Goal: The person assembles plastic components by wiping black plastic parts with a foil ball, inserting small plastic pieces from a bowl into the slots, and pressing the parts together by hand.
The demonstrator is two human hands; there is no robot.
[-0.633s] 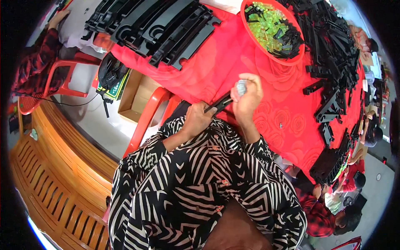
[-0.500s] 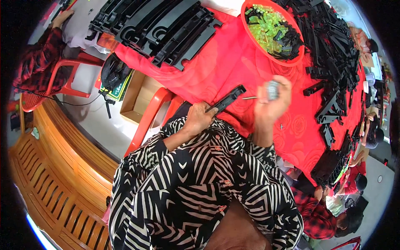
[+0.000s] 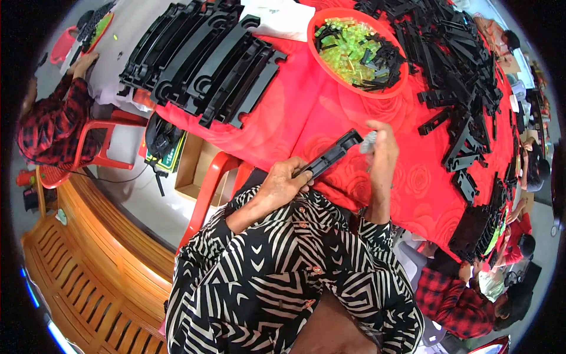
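Observation:
My left hand (image 3: 286, 182) is closed around the near end of a long, narrow black plastic part (image 3: 329, 157). The part is tilted, with its far end pointing up and right over the red cloth. Close beside that far end, my right hand (image 3: 382, 154) is closed on a grey-handled screwdriver-like tool (image 3: 368, 142). The tool is blurred, and its thin shaft cannot be made out now. Whether it touches the part I cannot tell.
Long black plastic frames (image 3: 206, 65) lie in rows at the far left of the red-clothed table (image 3: 289, 112). An orange-red basin (image 3: 359, 91) holds yellow-green and black pieces. Loose black parts (image 3: 454, 76) are heaped at right. A red chair (image 3: 206, 192) stands at my left; other people sit nearby.
My view has shifted, so the table things appear farther left and lower. My right hand has turned and come closer to the far end of the black part, which my left hand still grips.

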